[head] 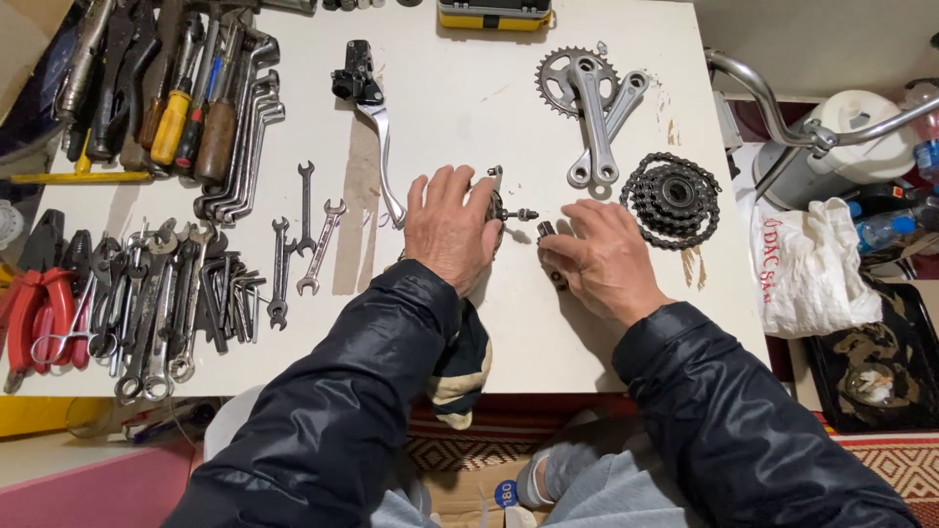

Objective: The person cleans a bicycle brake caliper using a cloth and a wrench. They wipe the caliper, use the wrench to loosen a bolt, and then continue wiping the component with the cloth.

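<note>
White tabletop [460, 332] fills the middle of the frame, and on it, just above centre, a small metal axle part [504, 208] is covered by the left hand [450, 230], whose fingers are curved loosely over it with a threaded end showing to the right. A short dark metal piece [547, 233] is pinched at the fingertips of the right hand [599, 262], just right of that threaded end; whether a second piece lies under the palm cannot be told. At the top centre edge a yellow case [494, 14] is seen shut, so its contents are hidden. At the lower right a black tray [915, 323] is seen beside the table, with greasy residue in it. A white plastic bag [812, 269] with red lettering is slumped at the right edge of the frame, below a white jug [856, 137] and a chrome handlebar [773, 103]. A cardboard box [469, 494] bearing a round blue sticker is seen at the bottom centre, between the knees. A chain coiled round a sprocket cluster [673, 198] is laid right of the hands, a crank set [592, 108] above them, a brake lever [372, 122] to the upper left. Wrenches [303, 230] and hex keys [230, 293] are spread across the left side, screwdrivers [186, 98] in the upper left corner, red-handled pliers [34, 308] at the left edge.
</note>
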